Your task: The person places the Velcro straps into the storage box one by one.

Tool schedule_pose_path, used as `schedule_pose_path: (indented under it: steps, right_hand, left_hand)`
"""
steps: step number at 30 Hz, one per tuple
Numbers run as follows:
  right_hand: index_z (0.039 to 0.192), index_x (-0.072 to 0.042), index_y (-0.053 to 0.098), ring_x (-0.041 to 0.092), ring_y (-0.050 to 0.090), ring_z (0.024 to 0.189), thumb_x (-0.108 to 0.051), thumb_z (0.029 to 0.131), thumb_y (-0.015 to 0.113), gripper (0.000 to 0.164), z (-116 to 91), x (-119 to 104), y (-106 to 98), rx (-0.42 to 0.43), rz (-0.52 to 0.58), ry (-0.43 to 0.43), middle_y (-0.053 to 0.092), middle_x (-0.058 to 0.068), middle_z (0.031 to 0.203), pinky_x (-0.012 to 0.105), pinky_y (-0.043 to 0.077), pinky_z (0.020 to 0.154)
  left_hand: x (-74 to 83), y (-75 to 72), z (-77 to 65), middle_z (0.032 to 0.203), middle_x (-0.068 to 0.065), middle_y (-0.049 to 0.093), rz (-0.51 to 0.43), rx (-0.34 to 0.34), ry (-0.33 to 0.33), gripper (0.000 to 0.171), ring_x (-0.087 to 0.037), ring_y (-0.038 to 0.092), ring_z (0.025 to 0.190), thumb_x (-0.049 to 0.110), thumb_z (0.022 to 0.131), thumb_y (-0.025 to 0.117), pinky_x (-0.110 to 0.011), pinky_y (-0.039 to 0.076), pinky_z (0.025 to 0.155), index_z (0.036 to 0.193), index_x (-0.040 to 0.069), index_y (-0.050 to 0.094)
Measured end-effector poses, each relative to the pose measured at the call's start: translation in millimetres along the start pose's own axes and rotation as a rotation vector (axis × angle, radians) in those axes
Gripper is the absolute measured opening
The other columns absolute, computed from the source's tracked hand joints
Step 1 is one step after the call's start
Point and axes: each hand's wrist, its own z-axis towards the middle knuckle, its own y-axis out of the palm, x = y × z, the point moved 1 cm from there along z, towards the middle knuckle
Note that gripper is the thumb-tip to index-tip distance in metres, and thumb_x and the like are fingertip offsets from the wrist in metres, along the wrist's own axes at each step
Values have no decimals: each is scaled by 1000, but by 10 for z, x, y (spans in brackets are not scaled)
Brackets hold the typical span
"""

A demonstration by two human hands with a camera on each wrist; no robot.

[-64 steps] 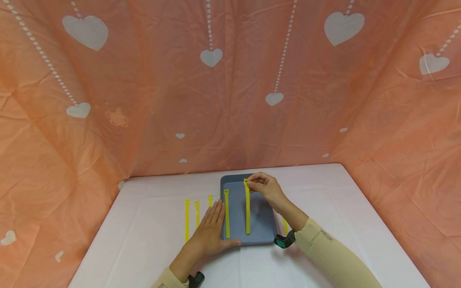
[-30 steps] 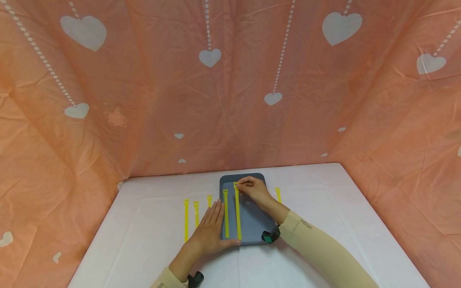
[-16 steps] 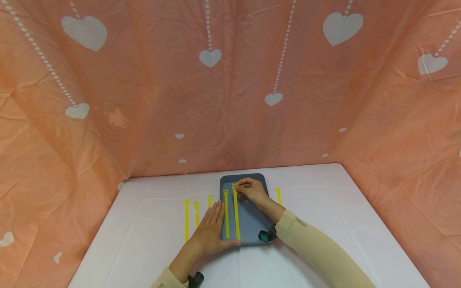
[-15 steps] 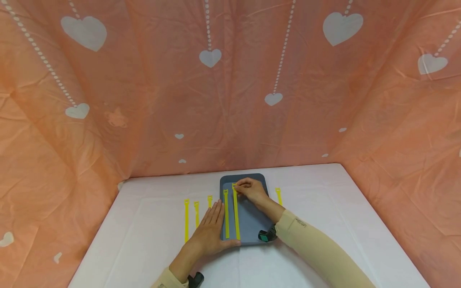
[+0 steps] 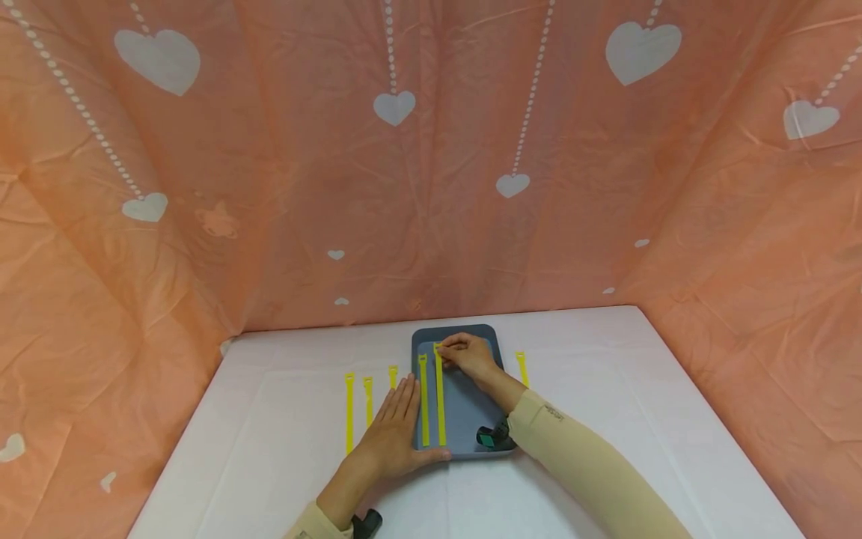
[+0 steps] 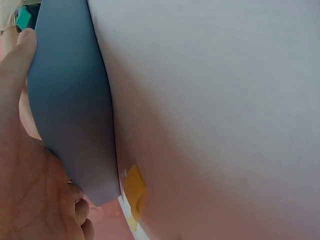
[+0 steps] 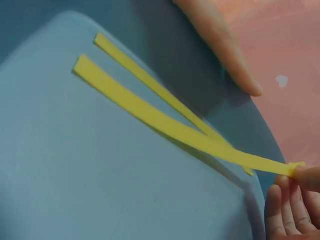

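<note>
A blue-grey tray stands on the white table. My left hand lies along its left side with straight fingers, the thumb reaching across the front rim. Over the tray, my right hand pinches the slotted head of a yellow cable tie between thumb and fingers. In the right wrist view this held tie slopes from the raised head down to the tray floor, its far end close over the surface. A second yellow cable tie lies in the tray along the left wall, just left of the held one.
Left of the tray, yellow ties, partly hidden by my left hand, lie on the white tabletop. Another tie lies to the right, partly covered by my right forearm. A pink curtain with hearts closes off the back and sides.
My right hand has carried the cable tie leftward across the tray, and it now runs nearly parallel beside the one lying there. My left hand has stayed put.
</note>
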Motion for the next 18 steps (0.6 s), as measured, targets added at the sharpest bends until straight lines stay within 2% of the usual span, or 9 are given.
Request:
schedule_pose_path:
  steps: [11, 18]
  right_hand:
    - [108, 8, 73, 15, 72, 73, -1, 99, 76, 13, 27, 32, 19, 7, -50, -13, 79, 17, 94, 34, 64, 71]
    - [105, 7, 74, 16, 72, 71, -1, 98, 77, 11, 58, 28, 56, 16, -95, 8, 79, 18, 94, 34, 65, 70]
  left_hand:
    - [8, 6, -10, 179, -22, 5, -18, -2, 6, 130, -38, 7, 166, 83, 88, 66, -56, 17, 133, 170, -4, 13]
    - [1, 3, -2, 179, -22, 4, -11, -7, 0, 130, -37, 6, 166, 82, 89, 66, -53, 15, 134, 170, -3, 12]
